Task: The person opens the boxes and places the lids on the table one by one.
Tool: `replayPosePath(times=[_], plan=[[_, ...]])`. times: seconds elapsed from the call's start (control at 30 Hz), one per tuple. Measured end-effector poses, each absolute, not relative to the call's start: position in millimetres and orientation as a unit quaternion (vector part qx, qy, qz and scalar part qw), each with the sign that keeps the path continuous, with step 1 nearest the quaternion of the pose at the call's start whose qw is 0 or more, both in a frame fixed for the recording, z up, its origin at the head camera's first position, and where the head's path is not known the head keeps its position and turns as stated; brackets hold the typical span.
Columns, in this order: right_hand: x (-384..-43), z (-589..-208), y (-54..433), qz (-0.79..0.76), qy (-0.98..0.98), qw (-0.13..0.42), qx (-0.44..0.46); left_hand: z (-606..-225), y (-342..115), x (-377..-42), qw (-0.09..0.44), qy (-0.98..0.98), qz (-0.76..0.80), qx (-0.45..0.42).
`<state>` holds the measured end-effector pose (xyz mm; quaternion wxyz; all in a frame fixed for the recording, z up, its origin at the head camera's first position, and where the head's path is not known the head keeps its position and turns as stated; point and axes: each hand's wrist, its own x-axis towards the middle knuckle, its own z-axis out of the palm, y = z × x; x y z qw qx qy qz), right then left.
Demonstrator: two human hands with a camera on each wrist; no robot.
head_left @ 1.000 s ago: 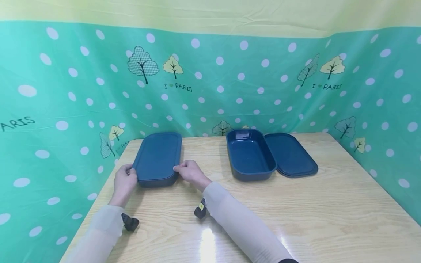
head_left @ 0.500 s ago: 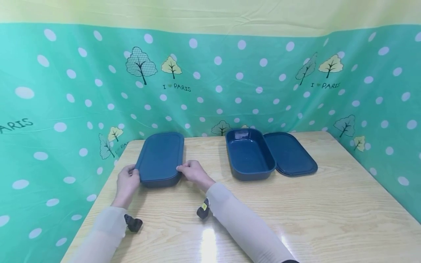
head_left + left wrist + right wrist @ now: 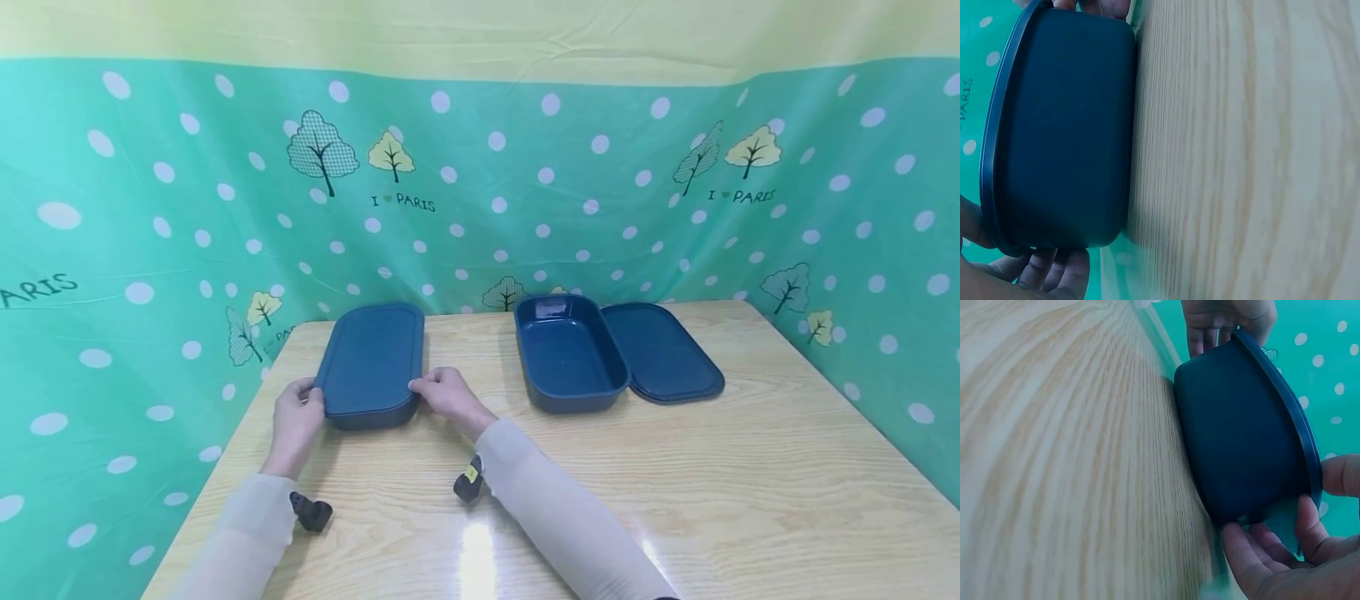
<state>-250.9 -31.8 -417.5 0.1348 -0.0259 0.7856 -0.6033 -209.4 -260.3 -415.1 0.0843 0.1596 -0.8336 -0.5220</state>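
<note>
A dark blue rectangular food container [image 3: 371, 358] with a flat lid on it stands at the back left of the table. My left hand [image 3: 296, 421] grips its near left corner, the thumb up at the lid's edge and the other fingers against the side wall, as the left wrist view shows. At the near right corner my right hand [image 3: 450, 396] pinches the lid's rim from above with the thumb while its fingers [image 3: 1247, 553] lie under and along the wall. In both wrist views the container's base is right at the tabletop.
To the right, a second dark blue container [image 3: 573, 398] stands uncovered, nothing inside it. Its right side overlaps a flat dark blue lid [image 3: 667, 354] lying on the wooden table [image 3: 600, 483]. A green dotted curtain [image 3: 480, 167] hangs behind and along both sides.
Both hands and the lidded container have shifted a little to the right together, with the same grip. The uncovered container and the loose lid have stayed put.
</note>
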Motion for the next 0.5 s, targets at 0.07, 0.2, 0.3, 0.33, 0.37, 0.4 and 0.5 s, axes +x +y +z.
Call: replayPosePath(times=[0.07,0.2,0.3,0.33,0.37,0.4,0.5], plan=[[-250.9,-418.1,-30.6,-0.605,0.785,0.134,-0.026,-415.2,-258.9,-209.3,0.088,-0.832,-0.524,0.159],[-250.3,-418.7,-28.1,-0.605,0.785,0.129,-0.028,-414.7,-256.3,-209.0,0.091,-0.831,-0.526,0.157],[-249.7,-418.7,-26.5,-0.609,0.783,0.128,-0.028,-414.4,-254.7,-208.1,0.087,-0.83,-0.528,0.155],[-249.4,-418.5,-26.1,-0.61,0.782,0.128,-0.028,-414.5,-254.3,-207.9,0.087,-0.83,-0.529,0.155],[-249.0,-418.3,-25.6,-0.611,0.781,0.128,-0.027,-414.7,-253.9,-207.8,0.086,-0.829,-0.531,0.154],[-248.9,-418.2,-25.1,-0.611,0.781,0.128,-0.027,-414.9,-253.4,-207.7,0.086,-0.828,-0.532,0.154],[-248.2,-418.5,-23.2,-0.61,0.782,0.127,-0.026,-415.9,-251.6,-208.0,0.087,-0.826,-0.535,0.154]])
